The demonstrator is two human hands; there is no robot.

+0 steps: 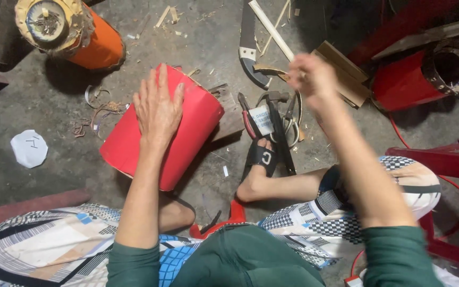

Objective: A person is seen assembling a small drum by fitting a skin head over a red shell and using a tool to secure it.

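My left hand [158, 106] lies flat, fingers spread, on the upper side of a red paper-covered cylinder [160, 130], pressing it, in my judgement, so it cannot roll; it rests tilted on the concrete floor [54, 101] with its far end propped on a wooden block [229, 109]. My right hand [312, 77] is raised and blurred to the right, fingers curled together; whether they pinch anything I cannot tell. Just right of the cylinder lie red-handled pliers [249, 119], a hammer [277, 125] and scissors [292, 119], near my sandalled foot [258, 167]. Farther off lie a saw [248, 45] and wood strips [272, 29]. An orange cylinder [88, 40] stands far left, a second red one [410, 79] far right. Open floor remains left of the cylinder, beside a white paper disc [29, 148].
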